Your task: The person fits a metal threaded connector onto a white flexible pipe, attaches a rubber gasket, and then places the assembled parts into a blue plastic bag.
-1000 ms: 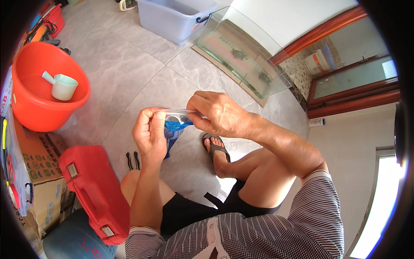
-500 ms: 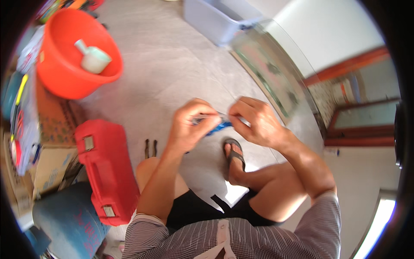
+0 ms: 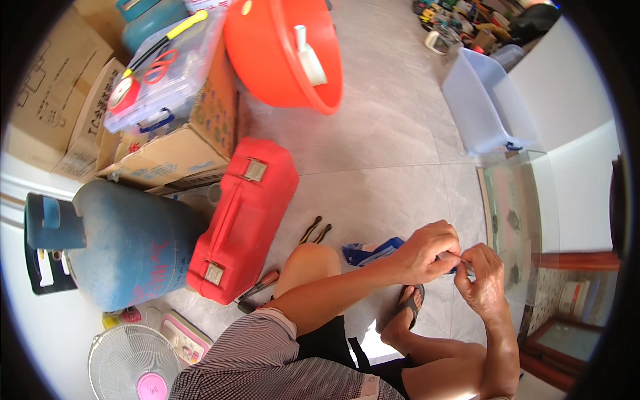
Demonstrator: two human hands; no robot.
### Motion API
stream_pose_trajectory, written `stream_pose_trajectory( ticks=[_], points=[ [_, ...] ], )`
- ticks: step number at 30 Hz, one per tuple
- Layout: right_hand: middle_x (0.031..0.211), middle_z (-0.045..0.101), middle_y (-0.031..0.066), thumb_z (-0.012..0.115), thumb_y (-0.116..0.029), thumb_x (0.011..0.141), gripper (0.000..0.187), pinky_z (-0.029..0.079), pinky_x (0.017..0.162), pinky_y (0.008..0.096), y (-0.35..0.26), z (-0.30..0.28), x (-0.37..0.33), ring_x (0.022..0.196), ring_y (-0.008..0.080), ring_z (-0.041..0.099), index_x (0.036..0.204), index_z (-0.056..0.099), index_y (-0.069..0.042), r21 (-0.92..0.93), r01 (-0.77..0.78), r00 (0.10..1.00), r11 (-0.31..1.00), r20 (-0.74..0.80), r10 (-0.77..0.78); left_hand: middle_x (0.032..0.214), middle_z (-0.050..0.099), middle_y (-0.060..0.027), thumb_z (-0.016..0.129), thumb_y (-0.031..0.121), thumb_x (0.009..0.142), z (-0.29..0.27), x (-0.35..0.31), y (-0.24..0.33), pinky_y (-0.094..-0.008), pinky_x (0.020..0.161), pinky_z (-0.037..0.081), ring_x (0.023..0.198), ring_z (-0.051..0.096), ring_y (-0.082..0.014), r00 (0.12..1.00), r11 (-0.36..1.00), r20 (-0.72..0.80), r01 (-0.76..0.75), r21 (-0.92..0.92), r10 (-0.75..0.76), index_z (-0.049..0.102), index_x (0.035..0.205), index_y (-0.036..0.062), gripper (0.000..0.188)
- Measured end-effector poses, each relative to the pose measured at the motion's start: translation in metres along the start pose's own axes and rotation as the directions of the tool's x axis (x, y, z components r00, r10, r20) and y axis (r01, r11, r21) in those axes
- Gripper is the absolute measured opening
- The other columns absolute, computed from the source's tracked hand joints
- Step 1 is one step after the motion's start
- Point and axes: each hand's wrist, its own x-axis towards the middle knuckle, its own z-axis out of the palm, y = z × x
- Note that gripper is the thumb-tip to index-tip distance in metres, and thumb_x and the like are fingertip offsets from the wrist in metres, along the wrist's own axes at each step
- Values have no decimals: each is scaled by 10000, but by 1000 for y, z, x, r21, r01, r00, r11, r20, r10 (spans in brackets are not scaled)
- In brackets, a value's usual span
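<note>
My left hand (image 3: 432, 255) and my right hand (image 3: 483, 281) are close together in front of me, above my sandalled foot. Both are closed, fingertips pinched around a small, thin, greyish piece (image 3: 469, 271) that runs between them. It is mostly hidden by the fingers, and I cannot make out its kind. Beyond my left forearm, a crumpled blue and white packet (image 3: 365, 253) lies on the floor, partly covered by the arm. Pliers (image 3: 312, 230) with dark and yellow handles rest beside my left knee.
To the left are a red tool case (image 3: 243, 220), a blue gas cylinder (image 3: 143, 243) and a fan (image 3: 133, 367). Scissors (image 3: 160, 67) lie on a clear lidded box above a carton (image 3: 180, 150). An orange tub (image 3: 283, 60) holds a dipper. A glass tank (image 3: 520, 227) borders the right.
My view has swung left, so the fan and cylinder show more fully and my hands appear farther right. Both hands remain pinched close together.
</note>
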Motion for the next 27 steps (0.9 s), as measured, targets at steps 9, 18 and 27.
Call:
stream_pose_trajectory(
  ticks=[9, 18, 27],
  points=[
    [788, 572, 139, 687, 19, 837, 153, 475, 603, 427, 10, -3, -8, 660, 320, 586, 888, 548, -21, -11, -56, 998, 998, 3, 56, 895, 614, -87, 713, 59, 852, -22, 3, -2, -366, 716, 481, 848, 600, -246, 999, 1000, -49, 22, -14, -23, 610, 866, 9, 115],
    [776, 571, 143, 684, 62, 837, 146, 469, 594, 420, 7, -10, -11, 652, 315, 580, 859, 554, -1, 4, -106, 994, 994, -29, 106, 887, 643, -99, 705, 52, 869, -33, 8, -5, -352, 705, 502, 815, 619, -240, 998, 996, -44, 46, -74, -50, 653, 879, -5, 78],
    [872, 658, 124, 741, -4, 852, 137, 543, 657, 389, 18, -2, 0, 770, 305, 683, 939, 637, -22, 126, -102, 994, 987, -28, 106, 891, 651, -90, 684, 5, 896, -42, 8, -6, -288, 723, 496, 812, 614, -143, 979, 979, -67, 186, -81, -191, 651, 886, -36, 53]
  ],
)
